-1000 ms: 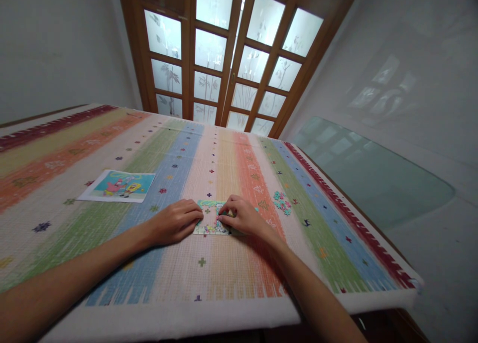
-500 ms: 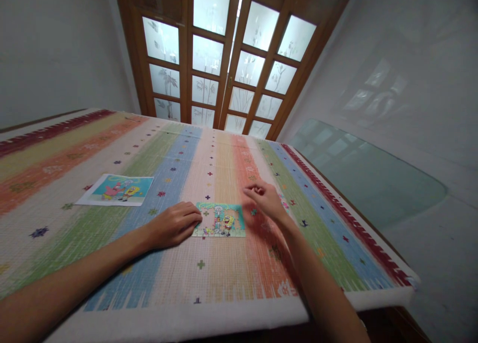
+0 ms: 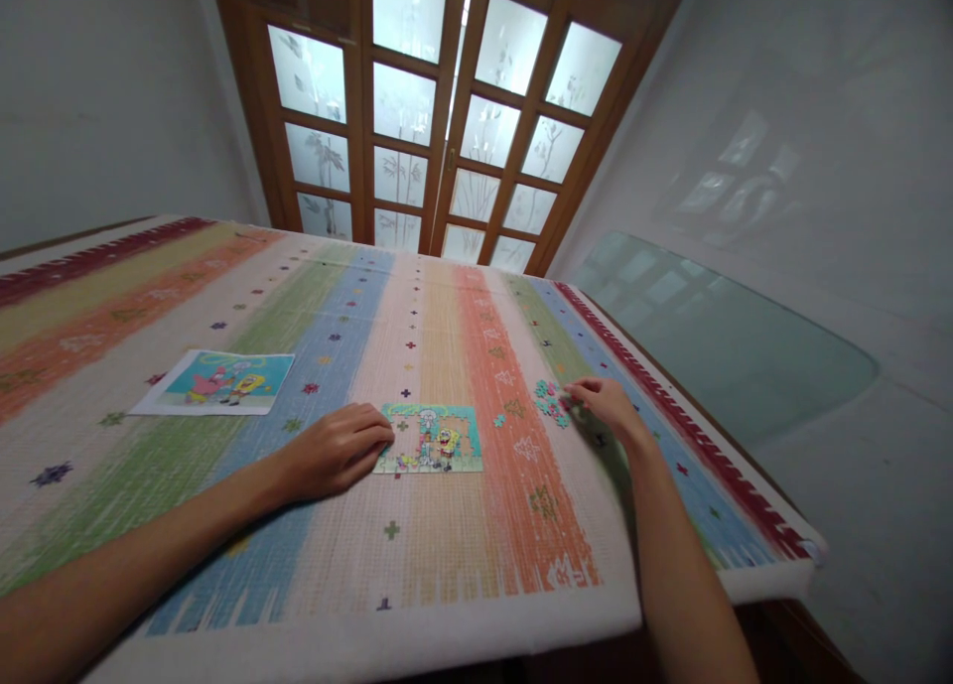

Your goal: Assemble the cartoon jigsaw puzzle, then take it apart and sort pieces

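A partly filled jigsaw puzzle (image 3: 468, 458) with cartoon figures lies on the striped tablecloth, and cloth shows through gaps in it. My left hand (image 3: 339, 451) rests at its left edge, the bent fingers together and pressed on that edge, hiding it. To the right is a small pile of loose puzzle pieces (image 3: 549, 403), teal and pink. At the pile's right side my right hand (image 3: 605, 403) has thumb and forefinger closed on a puzzle piece, mostly hidden by the fingertips. A single teal piece (image 3: 499, 420) lies between the puzzle and the pile.
A printed picture (image 3: 223, 382) of cartoon figures lies flat on the left of the table. The striped tablecloth (image 3: 439, 555) hangs over the near edge. Beyond the table stand wooden doors with frosted panes (image 3: 402, 103); a wall (image 3: 834, 198) rises on the right.
My right hand has moved right, from near the puzzle's upper right corner to the loose pieces, uncovering the single teal piece. My left hand stays at the puzzle's left edge. The view has shifted slightly.
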Demonstrator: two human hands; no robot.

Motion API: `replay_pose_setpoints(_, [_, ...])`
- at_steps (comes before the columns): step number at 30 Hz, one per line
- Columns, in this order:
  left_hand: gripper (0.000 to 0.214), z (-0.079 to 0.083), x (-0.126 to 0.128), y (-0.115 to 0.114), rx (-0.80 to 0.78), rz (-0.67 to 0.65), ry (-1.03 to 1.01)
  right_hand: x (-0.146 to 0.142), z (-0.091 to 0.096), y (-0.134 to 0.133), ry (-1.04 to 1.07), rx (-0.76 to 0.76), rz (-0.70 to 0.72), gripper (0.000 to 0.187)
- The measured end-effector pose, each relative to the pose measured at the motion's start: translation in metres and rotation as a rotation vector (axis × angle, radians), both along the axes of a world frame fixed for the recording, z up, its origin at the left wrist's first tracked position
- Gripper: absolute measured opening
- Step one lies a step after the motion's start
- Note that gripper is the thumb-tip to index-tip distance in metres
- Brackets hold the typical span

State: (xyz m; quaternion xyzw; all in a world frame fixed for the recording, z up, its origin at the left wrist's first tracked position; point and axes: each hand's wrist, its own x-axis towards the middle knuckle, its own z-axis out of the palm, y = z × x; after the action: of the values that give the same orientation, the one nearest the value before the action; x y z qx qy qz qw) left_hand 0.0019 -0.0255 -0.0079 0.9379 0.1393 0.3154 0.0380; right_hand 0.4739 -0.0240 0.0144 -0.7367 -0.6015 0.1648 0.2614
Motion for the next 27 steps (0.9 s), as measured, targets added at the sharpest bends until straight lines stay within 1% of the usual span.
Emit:
replay_pose_setpoints(3, [0.02, 0.001, 0.0, 0.0, 0.001, -0.002, 0.005, 0.009, 0.001, -0.003, 0.002, -0.041, -0.052, 0.025])
replay_pose_setpoints(6, [0.02, 0.001, 0.001, 0.0, -0.008, -0.002, 0.013, 0.01, 0.0, -0.006, 0.013, -0.083, -0.045, 0.018])
replay_pose_setpoints(10, [0.02, 0.0, 0.001, 0.0, -0.004, -0.003, 0.015, 0.005, 0.0, -0.01, 0.032, -0.103, -0.012, 0.021])
replay_pose_setpoints(14, [0.02, 0.0, 0.0, 0.001, -0.011, -0.007, 0.007, 0.0, 0.004, -0.012, 0.059, -0.127, 0.061, 0.026])
replay_pose_setpoints(16, [0.02, 0.0, 0.0, 0.001, -0.02, -0.007, 0.005, -0.002, 0.006, -0.013, 0.057, -0.138, 0.083, 0.025])
replay_pose_setpoints(23, [0.02, -0.001, -0.001, 0.001, -0.031, -0.008, 0.005, -0.003, 0.005, -0.01, -0.002, -0.115, 0.027, 0.011])
replay_pose_setpoints(27, [0.021, -0.001, 0.0, 0.001, -0.041, -0.015, -0.01, -0.009, 0.007, -0.009, -0.022, -0.08, 0.029, 0.012])
